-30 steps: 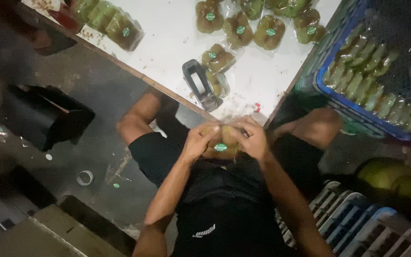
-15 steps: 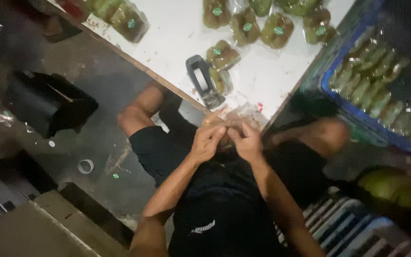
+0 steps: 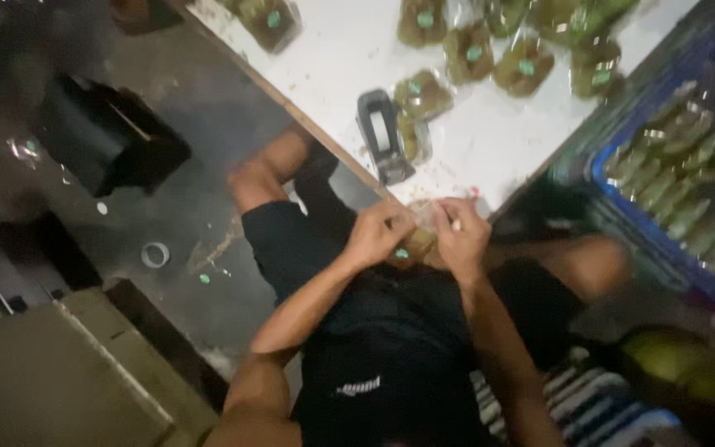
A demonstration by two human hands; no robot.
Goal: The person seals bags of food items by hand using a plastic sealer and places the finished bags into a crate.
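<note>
We see both hands meet low over the lap, just off the near corner of the white table (image 3: 490, 149). The left hand (image 3: 378, 236) has its fingers curled together and pinched on a small clear packet (image 3: 418, 240) with a greenish-brown filling and a tiny green sticker; the right hand (image 3: 461, 236) grips the same packet from its 3 o'clock side, fingers bent and closed on the wrapping. The frame is blurred, so we cannot tell how each fingertip sits. The packet is held between the two hands, in the air, just beside the table's edge and not resting on it.

On the table at 12 o'clock from the hands lies a grey tape dispenser (image 3: 381, 136), with one wrapped packet (image 3: 420, 95) touching its right side. More wrapped packets (image 3: 527, 62) of the same kind lie spread toward 1 o'clock, well apart from the hands. At 3 o'clock stands a blue crate (image 3: 614, 174) filled with rows of pale green pieces. At 9 o'clock, on the dark floor, we see a roll of tape (image 3: 155, 254), and farther at 10 o'clock a black box (image 3: 105, 136). The person wears black shorts and a black shirt
</note>
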